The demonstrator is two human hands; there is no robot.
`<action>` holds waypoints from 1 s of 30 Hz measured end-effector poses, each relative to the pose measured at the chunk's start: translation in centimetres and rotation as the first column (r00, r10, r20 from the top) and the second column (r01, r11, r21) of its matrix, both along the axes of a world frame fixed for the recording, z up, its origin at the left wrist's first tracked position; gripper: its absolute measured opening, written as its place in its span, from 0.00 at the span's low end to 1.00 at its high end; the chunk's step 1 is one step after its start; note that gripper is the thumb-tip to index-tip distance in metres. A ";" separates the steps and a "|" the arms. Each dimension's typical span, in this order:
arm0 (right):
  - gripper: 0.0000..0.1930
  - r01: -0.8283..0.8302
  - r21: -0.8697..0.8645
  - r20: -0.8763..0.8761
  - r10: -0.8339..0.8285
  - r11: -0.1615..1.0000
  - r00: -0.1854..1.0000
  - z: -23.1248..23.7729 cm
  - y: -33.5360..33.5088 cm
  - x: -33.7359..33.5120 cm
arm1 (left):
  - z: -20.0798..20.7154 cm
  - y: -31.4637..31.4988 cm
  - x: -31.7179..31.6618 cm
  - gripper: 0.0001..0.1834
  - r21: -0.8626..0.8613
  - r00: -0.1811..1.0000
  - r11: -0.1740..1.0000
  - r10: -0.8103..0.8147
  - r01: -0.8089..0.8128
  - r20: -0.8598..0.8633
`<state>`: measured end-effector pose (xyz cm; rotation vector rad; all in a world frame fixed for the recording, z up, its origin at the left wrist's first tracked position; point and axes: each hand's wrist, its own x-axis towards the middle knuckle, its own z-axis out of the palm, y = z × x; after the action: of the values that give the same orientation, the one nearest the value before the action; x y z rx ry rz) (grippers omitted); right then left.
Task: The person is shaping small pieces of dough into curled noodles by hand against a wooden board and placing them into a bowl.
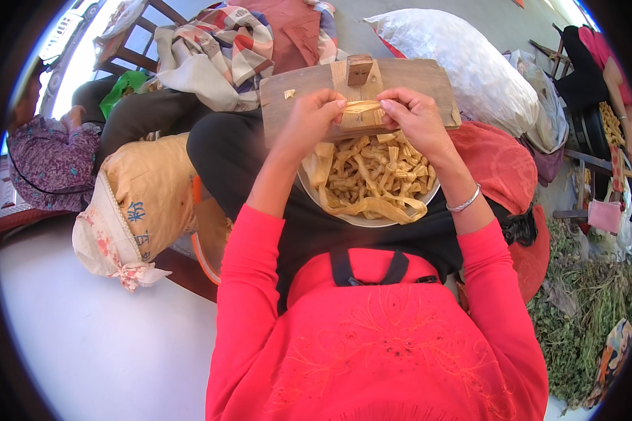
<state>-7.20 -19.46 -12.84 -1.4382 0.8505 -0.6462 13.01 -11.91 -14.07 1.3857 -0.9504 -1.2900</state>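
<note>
Between my two hands a pale yellow, flat, fibrous strip (361, 107) is stretched out. My left hand (314, 116) pinches its left end, and my right hand (416, 116) pinches the other. Behind the strip lies a wooden board (288, 91) with a small upright wooden block (359, 70) on it. Just below my hands a round bowl (372, 222) sits at my lap, filled with similar yellow-brown strips (376, 172), many looking folded or knotted. One long strip loops along the bowl's near edge.
A stuffed tan sack (147, 186) stands at the left, near a seated person (53, 158). Behind the board are a checked cloth (232, 45) and a large white sack (463, 63). A red cloth (495, 165) and dried plants (583, 316) lie at the right.
</note>
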 end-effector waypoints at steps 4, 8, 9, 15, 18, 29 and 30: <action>0.07 0.033 -0.376 -0.192 -0.113 0.926 0.975 -1.7 -0.8 0.5 | -1.7 -1.4 0.1 0.07 -0.068 0.978 0.995 0.080 -0.068 0.195; 0.06 -0.034 -0.661 -0.315 -0.235 0.749 0.920 -3.1 -1.2 0.0 | -3.9 -1.8 0.4 0.09 -0.228 0.842 0.963 0.239 -0.143 0.483; 0.06 -0.049 -0.722 -0.336 -0.288 0.690 0.896 -2.7 -1.3 -0.1 | -3.4 -1.6 0.4 0.09 -0.224 0.828 0.963 0.247 -0.150 0.503; 0.04 0.096 -0.945 0.003 -0.285 0.313 0.959 1.4 3.3 0.6 | -1.7 1.6 -2.7 0.10 -0.130 0.928 0.985 0.148 -0.109 0.342; 0.06 -0.022 -0.852 -0.160 -0.220 0.523 0.962 1.5 4.5 0.9 | 1.9 3.3 -6.2 0.12 0.012 0.953 0.998 0.063 -0.063 -0.295; 0.11 -0.521 0.009 -0.322 0.496 0.854 0.807 2.0 6.0 -5.1 | 2.5 3.7 -3.5 0.18 0.057 0.872 0.935 -0.346 0.349 0.345; 0.12 -0.548 0.111 -0.130 0.559 0.829 0.819 2.9 7.3 -5.0 | 1.9 3.8 -3.6 0.18 0.080 0.866 0.928 -0.368 0.364 0.337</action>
<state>-12.18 -12.20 -9.97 -1.5911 0.5188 -0.0566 9.36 -8.16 -12.17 1.5227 -1.5092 -1.3486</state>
